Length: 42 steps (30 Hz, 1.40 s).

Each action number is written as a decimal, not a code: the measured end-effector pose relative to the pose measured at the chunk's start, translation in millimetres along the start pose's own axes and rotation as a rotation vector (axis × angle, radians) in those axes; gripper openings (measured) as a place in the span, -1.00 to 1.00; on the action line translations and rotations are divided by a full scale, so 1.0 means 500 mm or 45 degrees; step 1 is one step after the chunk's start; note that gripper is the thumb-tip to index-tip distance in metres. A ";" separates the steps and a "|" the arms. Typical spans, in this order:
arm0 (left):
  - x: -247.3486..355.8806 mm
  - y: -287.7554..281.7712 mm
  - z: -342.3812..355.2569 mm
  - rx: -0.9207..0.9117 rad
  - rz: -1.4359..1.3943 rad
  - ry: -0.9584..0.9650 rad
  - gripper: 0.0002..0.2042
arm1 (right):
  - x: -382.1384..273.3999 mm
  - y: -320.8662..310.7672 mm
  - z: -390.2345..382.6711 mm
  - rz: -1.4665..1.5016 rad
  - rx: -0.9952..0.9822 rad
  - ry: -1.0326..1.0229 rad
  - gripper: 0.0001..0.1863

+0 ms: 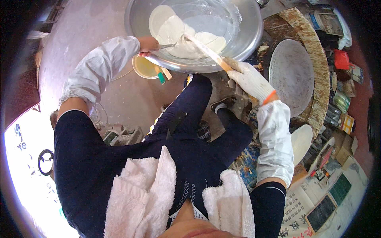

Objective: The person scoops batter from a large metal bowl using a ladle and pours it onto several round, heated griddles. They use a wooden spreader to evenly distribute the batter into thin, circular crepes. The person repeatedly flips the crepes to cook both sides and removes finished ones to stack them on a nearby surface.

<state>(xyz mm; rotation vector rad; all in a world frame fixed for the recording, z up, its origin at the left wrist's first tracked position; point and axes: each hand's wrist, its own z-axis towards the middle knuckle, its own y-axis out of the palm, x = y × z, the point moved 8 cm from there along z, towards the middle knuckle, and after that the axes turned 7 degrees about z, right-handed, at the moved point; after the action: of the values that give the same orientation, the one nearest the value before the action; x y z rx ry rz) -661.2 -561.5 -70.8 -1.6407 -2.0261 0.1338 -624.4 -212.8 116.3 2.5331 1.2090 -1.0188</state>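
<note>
A large steel basin (250, 27) holds pale, smooth batter or dough (166, 29) spread in folds. My left hand (147, 45), bare with a white sleeve cover, is closed on a thin metal utensil (164, 46) reaching into the basin at its near left. My right hand (242, 75), in a white glove, grips a light wooden stick (216, 57) whose coated end lies in the batter, close to the metal utensil's tip. Below the basin's rim, left of centre, stands a small tub (141, 67) of yellowish contents, with a green-handled tool (160, 77) beside it.
At the right, a round grey griddle (290, 77) is set in a worn wooden surround (319, 107). A pale disc (301, 142), a red bag (341, 57), cardboard and clutter line the right side. My legs are under the basin. A bright opening is at the lower left.
</note>
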 end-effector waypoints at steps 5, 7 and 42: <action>0.008 0.034 -0.049 -0.156 -0.690 0.023 -0.74 | 0.050 -0.007 0.029 -0.023 -0.049 0.310 -0.43; 0.021 0.048 -0.070 -0.147 -0.778 -0.077 -0.75 | 0.044 -0.007 0.015 0.105 -0.056 0.331 -0.43; 0.394 0.042 -0.577 0.061 -2.381 0.716 -0.64 | -0.049 0.131 -0.225 -0.325 0.976 -0.598 -0.40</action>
<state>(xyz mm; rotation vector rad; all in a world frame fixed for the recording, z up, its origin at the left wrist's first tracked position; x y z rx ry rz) -537.2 -442.4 234.0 0.6346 -2.1394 -0.7928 -529.5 -225.7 207.8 2.3648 1.1557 -2.3541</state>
